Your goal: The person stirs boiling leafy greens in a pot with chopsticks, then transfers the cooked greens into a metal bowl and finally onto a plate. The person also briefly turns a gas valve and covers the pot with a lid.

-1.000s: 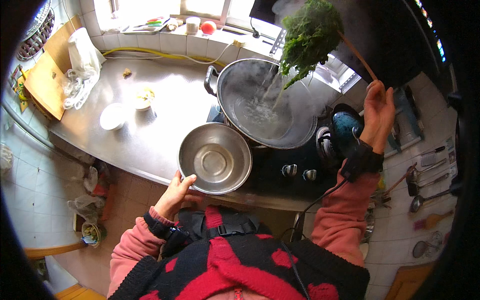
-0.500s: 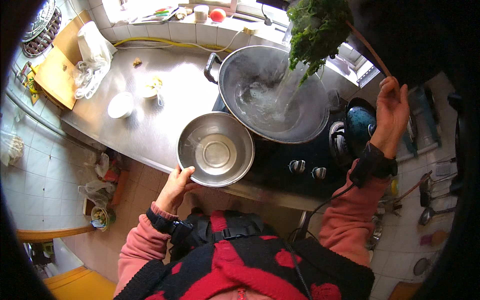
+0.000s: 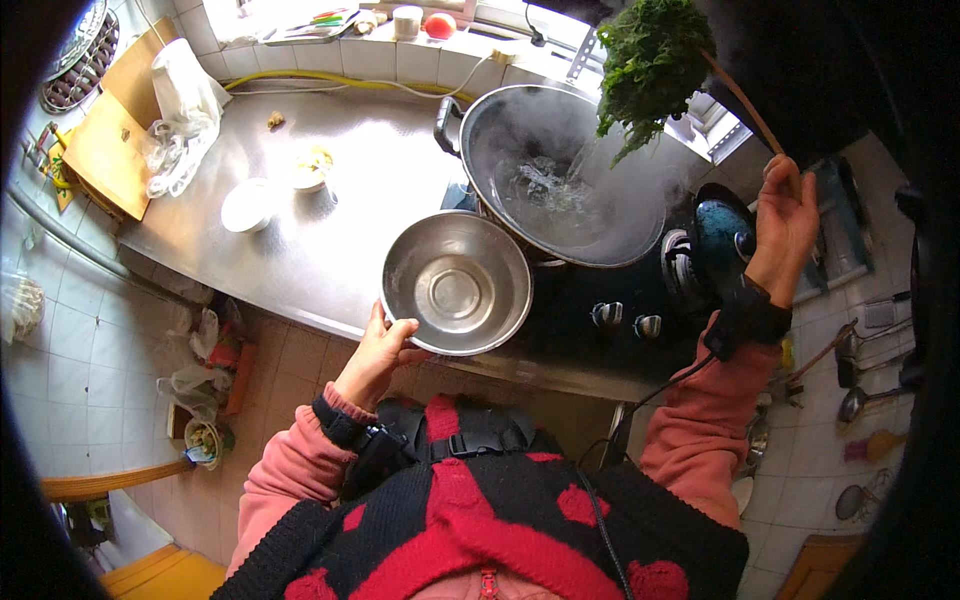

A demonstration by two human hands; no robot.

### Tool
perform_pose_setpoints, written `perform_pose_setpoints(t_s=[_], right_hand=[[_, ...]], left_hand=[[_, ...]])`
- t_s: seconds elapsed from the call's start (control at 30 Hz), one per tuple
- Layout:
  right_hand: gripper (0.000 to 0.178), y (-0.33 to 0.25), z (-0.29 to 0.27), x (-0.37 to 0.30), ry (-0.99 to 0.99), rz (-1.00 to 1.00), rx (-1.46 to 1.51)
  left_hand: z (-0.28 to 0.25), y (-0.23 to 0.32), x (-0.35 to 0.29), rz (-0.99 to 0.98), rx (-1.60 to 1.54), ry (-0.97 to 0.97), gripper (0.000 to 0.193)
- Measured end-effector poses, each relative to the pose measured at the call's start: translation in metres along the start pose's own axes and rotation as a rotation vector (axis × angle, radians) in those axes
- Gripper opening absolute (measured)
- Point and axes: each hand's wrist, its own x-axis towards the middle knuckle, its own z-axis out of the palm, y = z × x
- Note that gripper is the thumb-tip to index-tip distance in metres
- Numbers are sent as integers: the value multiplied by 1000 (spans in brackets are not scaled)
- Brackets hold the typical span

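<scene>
My left hand (image 3: 375,355) grips the near left rim of a steel bowl (image 3: 458,288) with nothing in it, thumb over the edge. The bowl is held over the counter's front edge, beside a large two-tone wok (image 3: 500,185) of steaming water. My right hand (image 3: 784,215), raised at the right, is closed on a long thin wooden stick (image 3: 742,95); whether it is one stick or a pair of chopsticks cannot be made out. Wet leafy greens (image 3: 652,75) hang in a clump from its far end above the wok's right side, with water trickling down.
A white bowl (image 3: 246,206) and a small bowl of yellowish bits (image 3: 312,170) stand on the steel counter (image 3: 200,255). Stove knobs (image 3: 606,315) lie before the wok. A blue-black pan (image 3: 722,230) sits right of it. Ladles (image 3: 853,404) hang at the far right.
The steel bowl in my left hand has moved right and slightly away from me. The greens have shifted a little right, and less water runs off them.
</scene>
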Motion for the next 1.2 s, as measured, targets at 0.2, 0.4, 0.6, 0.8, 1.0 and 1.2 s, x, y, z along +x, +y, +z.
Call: perform_pose_setpoints(t_s=[0.2,0.4,0.6,0.8,1.0,1.2], right_hand=[[32,1,-1,-7,52,32,50],[29,3,-6,-6,9,39,6],[33,7,-4,-7,5,22,-12],[31,10,6,-11,27,-35,-97],[29,12,12,-15,62,-70,-115],[30,14,17,-20,106,-87,-86]], left_hand=[[-3,4,13,-21,6,-8,53],[-7,5,23,-31,0,-34,51],[-4,4,20,-14,-18,-32,53],[-5,5,12,-9,-12,-54,54],[-2,6,7,5,22,33,52],[-7,4,8,70,98,87,47]])
